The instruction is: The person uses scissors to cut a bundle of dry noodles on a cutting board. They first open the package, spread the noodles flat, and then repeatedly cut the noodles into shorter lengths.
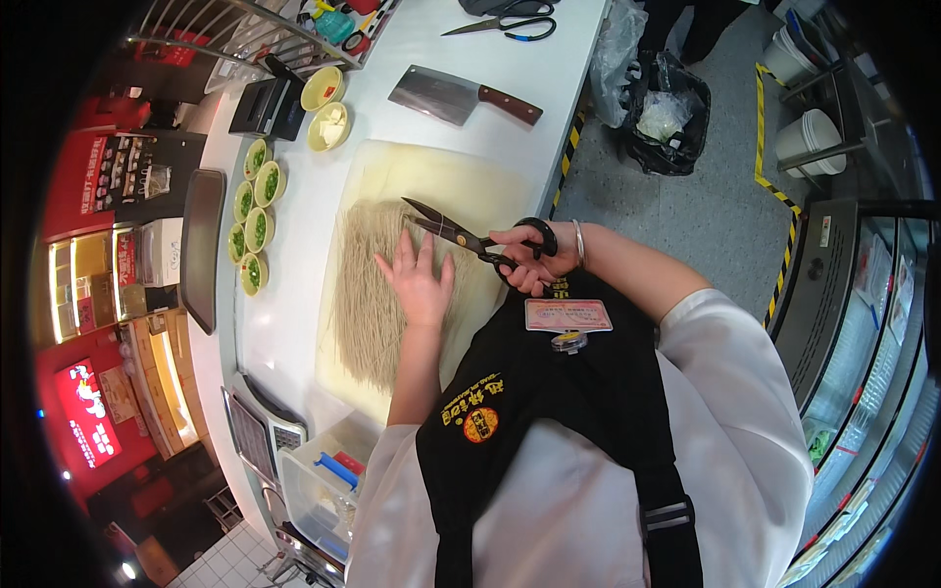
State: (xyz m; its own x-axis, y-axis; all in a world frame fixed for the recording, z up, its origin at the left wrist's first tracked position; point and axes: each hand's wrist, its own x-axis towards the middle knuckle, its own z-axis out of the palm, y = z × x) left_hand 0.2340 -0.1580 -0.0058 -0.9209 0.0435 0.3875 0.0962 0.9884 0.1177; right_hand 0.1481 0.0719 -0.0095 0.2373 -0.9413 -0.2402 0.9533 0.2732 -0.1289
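My right hand (531,257) grips the black handles of a pair of scissors (462,239). The scissors' blades stand apart over the upper end of a bundle of dried noodles (371,294), thin and pale brown. A thin pale strand crosses the blades. My left hand (420,283) lies on the noodles with its fingers spread, its fingertips just beside the blades. The bundle rests on a yellowish-white cutting board (434,173), partly hidden under my forearm.
Beyond the board lie a cleaver (463,99) and other scissors (507,28). Yellow bowls of chopped greens (257,229) stand at the left, near a dark tray (203,250). A scale (265,426) and a clear plastic bin (316,470) sit nearer. A bagged bin (665,117) stands on the floor.
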